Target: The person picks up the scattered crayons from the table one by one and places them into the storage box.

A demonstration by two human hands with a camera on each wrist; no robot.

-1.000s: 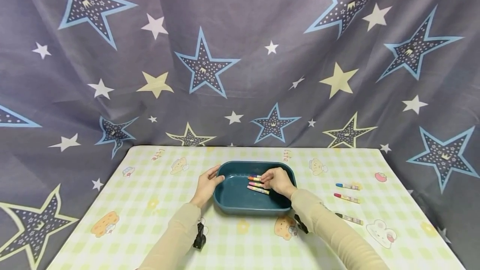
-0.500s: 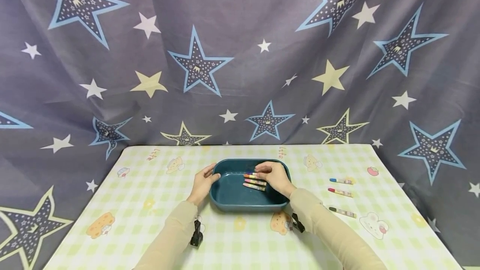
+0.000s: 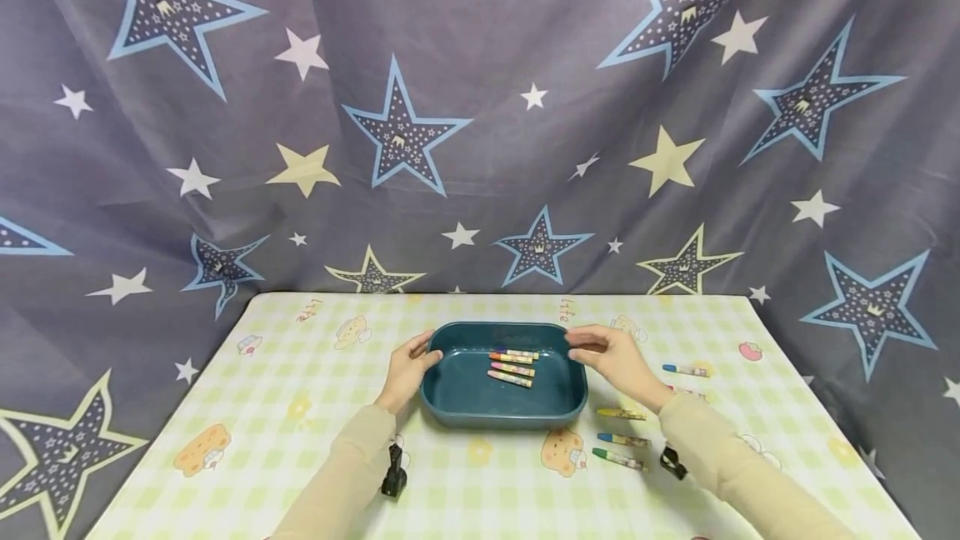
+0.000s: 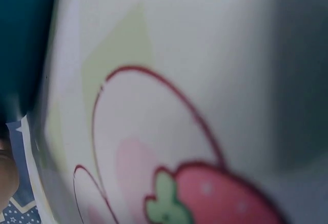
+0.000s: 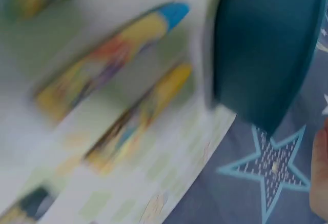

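A dark teal plastic basin (image 3: 502,422) stands on the table, with several wrapped crayons (image 3: 512,378) lying side by side in it. At its left end my left hand (image 3: 405,375) grips the rim, thumb over the inside and fingers outside. My right hand (image 3: 617,361) is at the far right corner, fingertips right at the rim and nothing held in them. Under and beside the right forearm lie a yellow crayon (image 3: 621,414), a blue crayon (image 3: 624,440) and a green crayon (image 3: 619,459). In the right wrist view the yellow crayon (image 5: 141,119) points toward the basin (image 5: 264,44).
Farther right lie another blue crayon (image 3: 686,370) and a red crayon (image 3: 690,394), the latter partly covered by the sleeve. A dark-tipped crayon (image 5: 31,206) shows in the right wrist view. Behind the checked tablecloth (image 3: 315,473) hangs a star-patterned curtain (image 3: 465,148).
My right hand has left the crayons inside the basin and moved right to its rim. The yellow, blue and green crayons, hidden by the arm before, now show. My left hand keeps its hold.
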